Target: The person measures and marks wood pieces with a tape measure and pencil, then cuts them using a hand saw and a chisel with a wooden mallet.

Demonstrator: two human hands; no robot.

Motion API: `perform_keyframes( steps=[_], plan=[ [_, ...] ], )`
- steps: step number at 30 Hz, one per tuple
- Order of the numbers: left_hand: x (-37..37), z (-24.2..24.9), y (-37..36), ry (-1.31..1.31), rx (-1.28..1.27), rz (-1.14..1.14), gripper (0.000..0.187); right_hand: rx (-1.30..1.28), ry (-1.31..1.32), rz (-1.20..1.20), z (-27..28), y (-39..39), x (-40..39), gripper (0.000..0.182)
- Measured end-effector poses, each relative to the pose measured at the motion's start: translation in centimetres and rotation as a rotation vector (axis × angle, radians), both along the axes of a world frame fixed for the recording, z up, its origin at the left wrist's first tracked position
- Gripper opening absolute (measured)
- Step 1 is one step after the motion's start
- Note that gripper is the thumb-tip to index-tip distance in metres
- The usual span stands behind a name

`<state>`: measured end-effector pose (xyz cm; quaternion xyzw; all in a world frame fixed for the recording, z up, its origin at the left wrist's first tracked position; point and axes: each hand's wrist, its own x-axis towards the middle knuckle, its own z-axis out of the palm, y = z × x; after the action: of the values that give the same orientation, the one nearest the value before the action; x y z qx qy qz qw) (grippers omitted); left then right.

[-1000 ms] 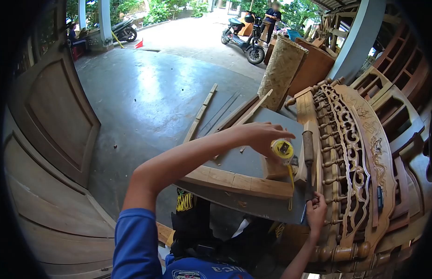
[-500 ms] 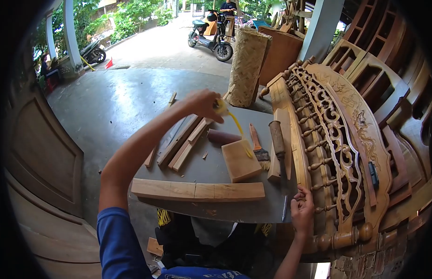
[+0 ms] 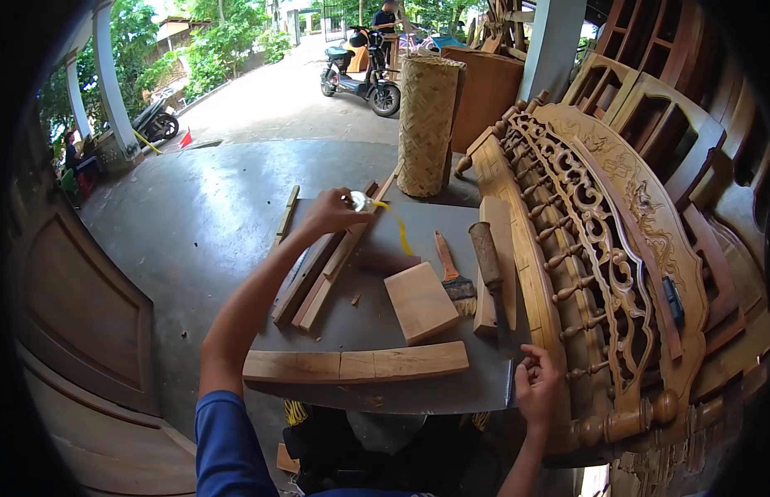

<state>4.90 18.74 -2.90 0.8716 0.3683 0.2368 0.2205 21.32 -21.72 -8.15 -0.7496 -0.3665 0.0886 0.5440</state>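
My left hand (image 3: 329,212) is stretched out over the far left of the grey worktop (image 3: 377,319) and grips a yellow tape measure (image 3: 360,201), whose yellow blade (image 3: 397,230) curls down toward the board. My right hand (image 3: 536,386) rests at the near right corner of the worktop, pinching its edge beside a carved wooden headboard (image 3: 592,248). A square wood block (image 3: 420,301), a paintbrush (image 3: 451,272) and a wood-handled chisel (image 3: 487,258) lie between the hands.
A long curved wood piece (image 3: 356,363) lies along the near edge. Several slats (image 3: 319,269) lie at the left. A woven bamboo cylinder (image 3: 424,124) stands at the far end. Furniture frames (image 3: 675,141) fill the right, door panels (image 3: 79,323) the left. A scooter (image 3: 360,79) and a person stand outside.
My left hand has carried the tape measure from near my right hand up and left across the worktop, and the blade has drawn back. My right hand stayed at the near corner.
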Motion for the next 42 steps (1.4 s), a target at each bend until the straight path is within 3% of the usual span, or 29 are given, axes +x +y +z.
perform_keyframes(
  steps=[1,3,6,9,10,13,16,17,20,22,25,34,40,42],
  plan=[
    [1.2,0.4,-1.3,-0.058,0.02,-0.042,0.056,-0.012,-0.016,-0.011,0.0,0.1,0.1,0.028],
    [3.9,1.1,-2.7,0.069,-0.007,-0.087,0.063,-0.046,-0.041,-0.023,0.0,0.2,-0.1,0.027],
    [7.7,0.7,-4.1,0.271,0.21,-0.089,0.065,-0.007,0.042,-0.038,0.4,0.1,-0.5,0.026],
    [9.6,-1.2,-4.6,0.264,0.219,-0.05,0.069,-0.015,0.01,-0.044,0.2,-0.1,-0.3,0.025],
    [9.7,-0.9,-5.0,0.382,0.105,-0.053,0.068,-0.002,0.031,-0.031,0.2,-0.1,-0.3,0.026],
    [8.7,-3.2,-5.1,0.05,0.413,0.029,0.052,0.005,-0.019,-0.005,0.3,0.0,-0.3,0.026],
    [6.2,-1.4,-1.5,-0.047,0.167,0.021,0.04,-0.013,0.012,-0.012,0.3,-0.1,-0.3,0.026],
    [4.7,-0.2,-0.6,0.062,0.147,0.106,0.032,-0.011,0.013,-0.013,0.2,-0.1,-0.3,0.026],
    [0.4,-2.1,4.1,0.136,0.217,0.355,0.029,-0.004,-0.006,-0.013,-0.1,-0.1,-0.2,0.026],
    [-1.8,-2.2,4.1,0.347,0.115,0.334,0.037,-0.004,-0.037,-0.018,-0.1,0.0,-0.3,0.025],
    [-2.5,-2.9,4.2,0.381,-0.036,0.352,0.043,-0.04,-0.05,-0.014,0.5,0.2,-0.5,0.024],
    [-2.5,-5.5,7.1,-0.013,-0.293,0.5,0.03,-0.038,-0.073,-0.003,0.2,0.0,-0.3,0.024],
    [-3.4,0.2,4.3,-0.386,-0.466,0.217,0.029,0.185,0.272,-0.003,1.1,-0.4,-0.1,0.018],
    [-3.8,2.7,3.1,-0.468,-0.462,0.117,0.029,0.216,0.053,-0.03,2.0,0.1,-0.5,0.016]
  ],
)
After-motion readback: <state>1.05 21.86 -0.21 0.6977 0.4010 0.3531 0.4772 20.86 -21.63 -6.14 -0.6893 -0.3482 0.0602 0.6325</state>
